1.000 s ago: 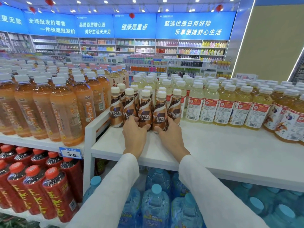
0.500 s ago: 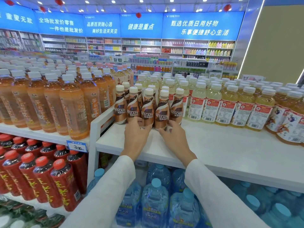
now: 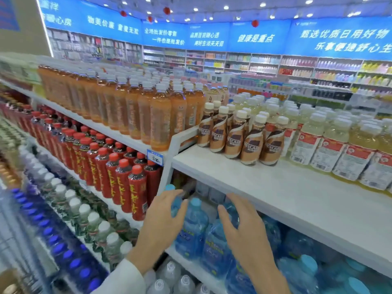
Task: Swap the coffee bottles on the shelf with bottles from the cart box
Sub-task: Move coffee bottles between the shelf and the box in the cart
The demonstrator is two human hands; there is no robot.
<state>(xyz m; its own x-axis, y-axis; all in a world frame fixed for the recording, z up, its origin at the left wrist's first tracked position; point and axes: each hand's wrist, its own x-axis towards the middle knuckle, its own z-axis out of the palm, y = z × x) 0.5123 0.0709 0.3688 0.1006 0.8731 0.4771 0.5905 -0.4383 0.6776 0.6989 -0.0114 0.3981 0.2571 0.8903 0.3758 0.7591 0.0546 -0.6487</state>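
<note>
Several brown Nescafe coffee bottles (image 3: 239,137) with cream caps stand grouped on the white shelf (image 3: 265,194), between orange tea bottles and pale yellow drink bottles. My left hand (image 3: 162,223) and my right hand (image 3: 244,228) hover below the shelf's front edge, in front of the blue water jugs. Both hands have their fingers spread and hold nothing. Neither touches the coffee bottles. The cart box is out of view.
Orange tea bottles (image 3: 161,122) fill the shelf to the left, with a price tag (image 3: 155,159) under them. Pale yellow bottles (image 3: 331,149) stand to the right. Red-capped bottles (image 3: 118,172) sit one level down, and blue water jugs (image 3: 196,228) lie beneath the coffee shelf.
Both hands have let go of the coffee bottles and pulled back and down from the shelf. The view has swung to the left.
</note>
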